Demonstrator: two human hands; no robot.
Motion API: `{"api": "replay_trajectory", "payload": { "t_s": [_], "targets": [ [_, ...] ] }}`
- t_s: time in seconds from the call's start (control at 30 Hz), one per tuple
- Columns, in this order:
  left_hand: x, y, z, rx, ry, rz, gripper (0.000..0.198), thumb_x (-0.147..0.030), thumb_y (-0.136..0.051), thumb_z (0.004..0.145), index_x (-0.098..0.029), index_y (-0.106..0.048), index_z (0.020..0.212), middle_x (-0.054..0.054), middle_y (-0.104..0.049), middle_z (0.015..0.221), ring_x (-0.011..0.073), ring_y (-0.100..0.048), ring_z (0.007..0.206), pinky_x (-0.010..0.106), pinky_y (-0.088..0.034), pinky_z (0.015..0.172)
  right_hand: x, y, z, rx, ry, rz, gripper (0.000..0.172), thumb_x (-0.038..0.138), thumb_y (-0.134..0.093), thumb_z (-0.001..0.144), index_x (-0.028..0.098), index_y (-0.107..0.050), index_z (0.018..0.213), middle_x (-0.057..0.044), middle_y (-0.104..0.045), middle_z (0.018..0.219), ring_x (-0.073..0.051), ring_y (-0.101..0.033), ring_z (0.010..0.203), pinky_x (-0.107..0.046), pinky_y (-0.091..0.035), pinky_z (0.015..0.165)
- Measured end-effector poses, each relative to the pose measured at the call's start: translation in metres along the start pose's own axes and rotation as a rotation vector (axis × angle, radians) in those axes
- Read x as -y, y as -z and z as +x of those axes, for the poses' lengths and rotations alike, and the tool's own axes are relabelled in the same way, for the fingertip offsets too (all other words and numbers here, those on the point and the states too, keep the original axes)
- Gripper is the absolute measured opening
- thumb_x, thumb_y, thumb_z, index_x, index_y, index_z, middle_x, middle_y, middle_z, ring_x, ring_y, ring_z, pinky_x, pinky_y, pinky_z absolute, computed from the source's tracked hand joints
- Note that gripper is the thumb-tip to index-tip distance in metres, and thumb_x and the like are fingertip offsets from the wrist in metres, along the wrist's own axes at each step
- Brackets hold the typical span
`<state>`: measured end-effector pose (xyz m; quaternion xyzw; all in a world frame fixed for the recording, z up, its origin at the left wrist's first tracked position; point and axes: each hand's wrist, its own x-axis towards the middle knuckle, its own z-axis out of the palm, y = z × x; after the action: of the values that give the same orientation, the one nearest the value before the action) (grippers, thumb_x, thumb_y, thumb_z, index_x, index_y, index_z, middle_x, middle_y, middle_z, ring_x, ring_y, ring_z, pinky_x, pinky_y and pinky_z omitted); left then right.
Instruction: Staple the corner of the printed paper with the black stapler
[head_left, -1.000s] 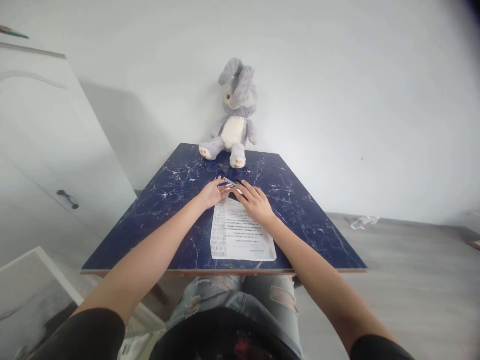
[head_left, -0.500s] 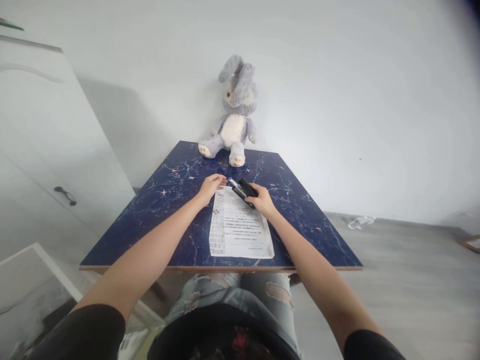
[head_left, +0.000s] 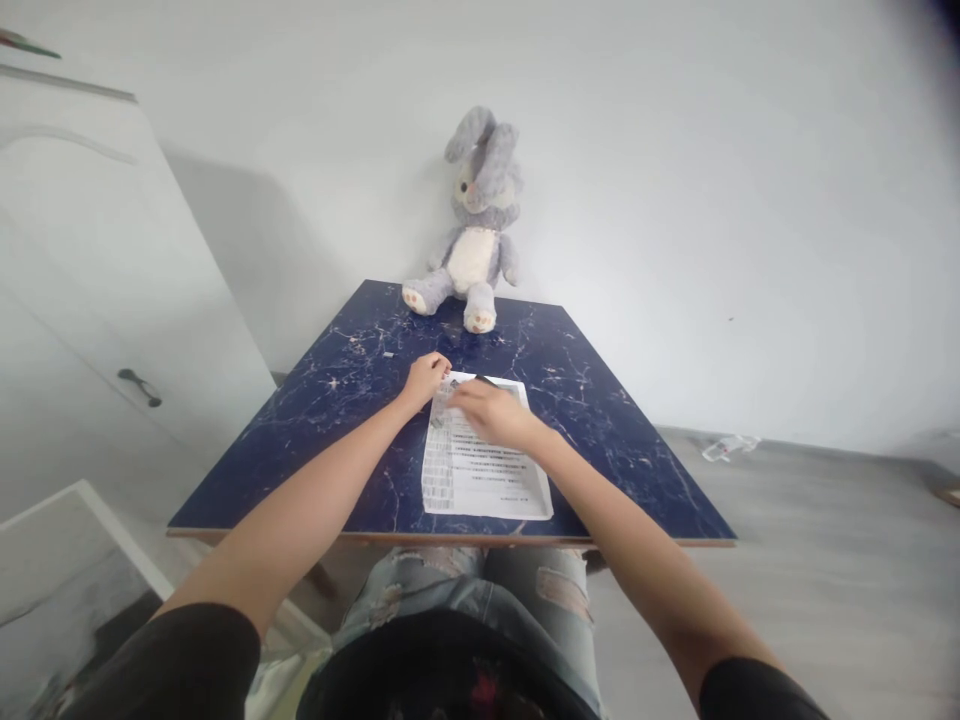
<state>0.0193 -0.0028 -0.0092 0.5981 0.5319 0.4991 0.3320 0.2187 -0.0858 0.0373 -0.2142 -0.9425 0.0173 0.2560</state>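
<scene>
A printed paper sheet (head_left: 484,470) lies on the dark blue marbled table (head_left: 615,440) in front of me. My left hand (head_left: 425,376) is curled, with its fingertips pinching the sheet's far left corner. My right hand (head_left: 489,411) lies closed over the sheet's upper part, next to the left hand. It covers a black stapler (head_left: 487,380), of which only a dark sliver shows past the knuckles. The right hand is slightly smeared by motion.
A grey plush rabbit (head_left: 477,235) sits at the table's far edge against the white wall. A tiny light scrap (head_left: 387,354) lies on the table to the left. A white cabinet (head_left: 90,300) stands at left and a white box (head_left: 60,560) below it. A plastic bottle (head_left: 724,445) lies on the floor at right.
My right hand, which held the stapler lifted over the sheet's top edge, has come down and leftward onto the sheet's upper left part. The left hand stays at the corner.
</scene>
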Motion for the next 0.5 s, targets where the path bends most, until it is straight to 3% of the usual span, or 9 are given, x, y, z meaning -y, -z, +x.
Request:
{"api": "replay_trajectory", "payload": {
  "t_s": [0.07, 0.13, 0.3, 0.4, 0.5],
  "targets": [
    [0.002, 0.0, 0.002, 0.008, -0.012, 0.037, 0.019, -0.023, -0.053, 0.086, -0.019, -0.068, 0.074, 0.003, -0.071, 0.076, 0.0166, -0.063, 0.069, 0.028, -0.049, 0.07, 0.01, -0.016, 0.012, 0.177, 0.109, 0.023, 0.035, 0.007, -0.052, 0.101, 0.016, -0.07, 0.13, -0.014, -0.066, 0.13, -0.026, -0.062, 0.119, -0.039, -0.054, 0.103],
    [0.005, 0.001, 0.004, 0.013, -0.019, 0.057, 0.019, -0.024, -0.053, 0.085, -0.019, -0.068, 0.074, 0.003, -0.071, 0.076, 0.0168, -0.063, 0.068, 0.028, -0.049, 0.069, 0.017, -0.029, 0.021, 0.253, 0.142, 0.049, 0.03, 0.01, -0.055, 0.102, 0.012, -0.072, 0.126, -0.015, -0.069, 0.127, -0.027, -0.063, 0.119, -0.04, -0.053, 0.107],
    [0.007, 0.004, 0.006, 0.009, -0.037, 0.038, 0.022, -0.027, -0.051, 0.087, -0.019, -0.069, 0.078, 0.004, -0.072, 0.077, 0.0176, -0.064, 0.07, 0.027, -0.048, 0.066, 0.026, -0.028, 0.019, 0.201, 0.071, 0.313, 0.03, 0.005, -0.053, 0.099, 0.019, -0.079, 0.101, -0.007, -0.076, 0.104, -0.021, -0.07, 0.101, -0.033, -0.057, 0.101],
    [0.008, 0.004, 0.006, 0.014, -0.045, 0.04, 0.021, -0.028, -0.052, 0.086, -0.019, -0.068, 0.077, 0.004, -0.071, 0.076, 0.0179, -0.064, 0.07, 0.027, -0.048, 0.065, 0.015, -0.005, 0.014, 0.002, 0.018, 0.507, 0.02, 0.017, -0.06, 0.1, 0.019, -0.08, 0.097, -0.005, -0.078, 0.104, -0.02, -0.073, 0.098, -0.032, -0.059, 0.097],
    [0.009, 0.003, 0.005, 0.007, -0.052, 0.051, 0.021, -0.029, -0.052, 0.087, -0.019, -0.069, 0.077, 0.003, -0.071, 0.075, 0.0178, -0.064, 0.07, 0.027, -0.048, 0.066, -0.028, 0.029, 0.008, -0.385, -0.26, 0.568, 0.015, 0.032, -0.074, 0.094, 0.019, -0.08, 0.093, -0.006, -0.08, 0.101, -0.022, -0.075, 0.093, -0.033, -0.062, 0.088]
  ]
}}
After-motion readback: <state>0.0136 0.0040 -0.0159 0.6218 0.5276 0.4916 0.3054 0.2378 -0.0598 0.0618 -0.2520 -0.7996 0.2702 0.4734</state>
